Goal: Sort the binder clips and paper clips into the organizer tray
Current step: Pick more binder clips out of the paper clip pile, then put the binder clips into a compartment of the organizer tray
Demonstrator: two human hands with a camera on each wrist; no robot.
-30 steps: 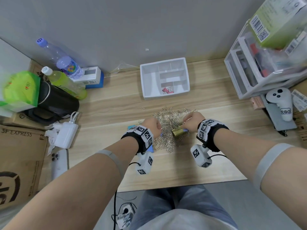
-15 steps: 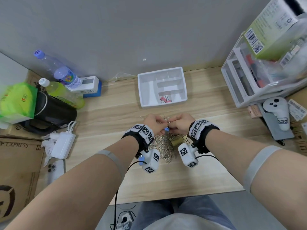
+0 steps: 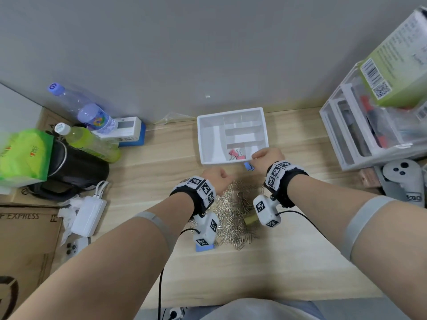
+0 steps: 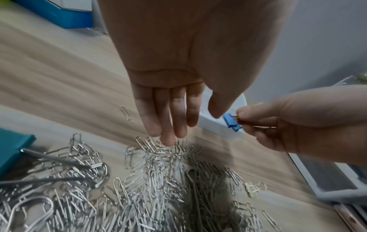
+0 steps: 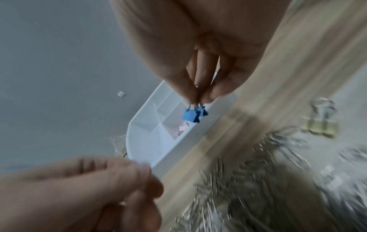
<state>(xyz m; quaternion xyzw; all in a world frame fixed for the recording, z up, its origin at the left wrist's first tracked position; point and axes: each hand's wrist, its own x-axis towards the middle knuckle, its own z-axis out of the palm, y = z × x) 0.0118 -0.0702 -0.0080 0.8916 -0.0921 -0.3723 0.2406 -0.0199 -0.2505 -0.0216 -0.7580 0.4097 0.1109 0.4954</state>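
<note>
My right hand (image 3: 256, 158) pinches a small blue binder clip (image 3: 249, 166) by its wire handles. The clip (image 5: 193, 116) hangs over the front right corner of the white organizer tray (image 3: 201, 139). Pink binder clips (image 3: 234, 153) lie in the tray's front compartment. My left hand (image 4: 174, 130) hangs over the heap of silver paper clips (image 3: 233, 215), its fingers straight and holding nothing. In the heap lie a gold binder clip (image 5: 321, 127), a large blue binder clip (image 4: 12, 150) and a small cream one (image 4: 251, 189).
At the left stand two bottles (image 3: 92, 116), a black pot (image 3: 76, 169), a green pack (image 3: 23, 153), a white charger (image 3: 89, 215) and a cardboard box (image 3: 25, 239). A white drawer unit (image 3: 360, 139) and a grey controller (image 3: 402, 176) stand at the right.
Both hands met at the blue clip above the heap. Now they are apart: the right hand has carried the clip forward to the tray's front edge, and the left hand stays over the heap.
</note>
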